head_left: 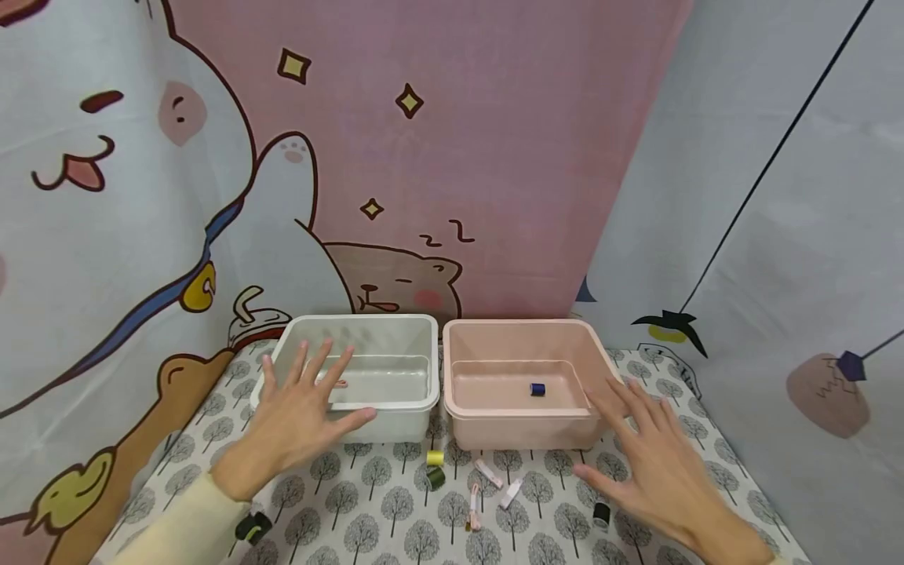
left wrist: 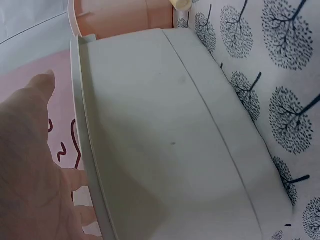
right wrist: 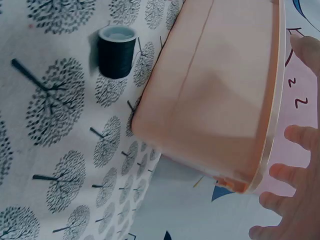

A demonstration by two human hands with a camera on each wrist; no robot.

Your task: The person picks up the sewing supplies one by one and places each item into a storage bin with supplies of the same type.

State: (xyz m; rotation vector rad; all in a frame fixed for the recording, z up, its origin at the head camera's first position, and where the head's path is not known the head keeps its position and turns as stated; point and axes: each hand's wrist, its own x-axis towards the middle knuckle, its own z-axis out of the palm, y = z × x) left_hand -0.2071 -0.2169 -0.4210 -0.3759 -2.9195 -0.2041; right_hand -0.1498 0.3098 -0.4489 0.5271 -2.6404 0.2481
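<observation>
My left hand [head_left: 300, 420], fingers spread, hovers over the front left of the white bin [head_left: 399, 424]; in the left wrist view its fingers lie beyond the rim. A small orange-pink item [head_left: 341, 384] in that bin is partly hidden by the fingers. My right hand [head_left: 653, 463], also spread and holding nothing, is by the right front corner of the pink bin [head_left: 523, 431]. Inside the pink bin lies a dark blue thread spool [head_left: 537, 389]. A black thread spool [right wrist: 117, 52] stands on the cloth near the right hand.
In front of the bins lie a yellow spool [head_left: 435, 457], a dark green spool [head_left: 435, 478] and small pink and white clip-like pieces [head_left: 511, 493]. Dark and green items [head_left: 253, 527] sit beside the left sleeve. A tree-print cloth [head_left: 381, 541] covers the table; printed curtains hang behind.
</observation>
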